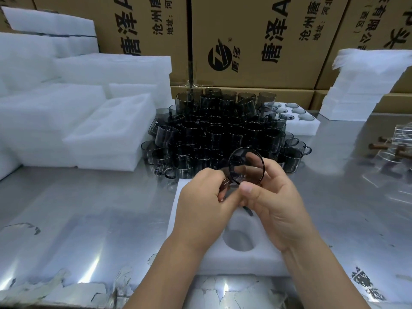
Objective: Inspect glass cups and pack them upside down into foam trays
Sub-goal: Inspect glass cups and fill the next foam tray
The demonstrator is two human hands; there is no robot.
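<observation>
both hands are holding one smoked glass cup (246, 166) on its side above the foam tray (243, 259). the left hand (200, 197) is pinching the handle; the right hand (274, 201) is curling fingers around the body. stacked cups (223, 130) are sitting just behind.

**Counts on the bench**

2 hands, the left hand (200, 197) and the right hand (274, 201), hold 1 smoked-glass cup (247, 168). In the upper centre a heap of cups (223, 134) holds several dozen, too many to count exactly. At lower centre, 1 foam tray (245, 262) shows 1 clear round pocket. The far tray (310, 128) shows 6 cup bases. 3 big printed cartons (256, 30) span the top. At upper right stands 1 foam stack (356, 90).
</observation>
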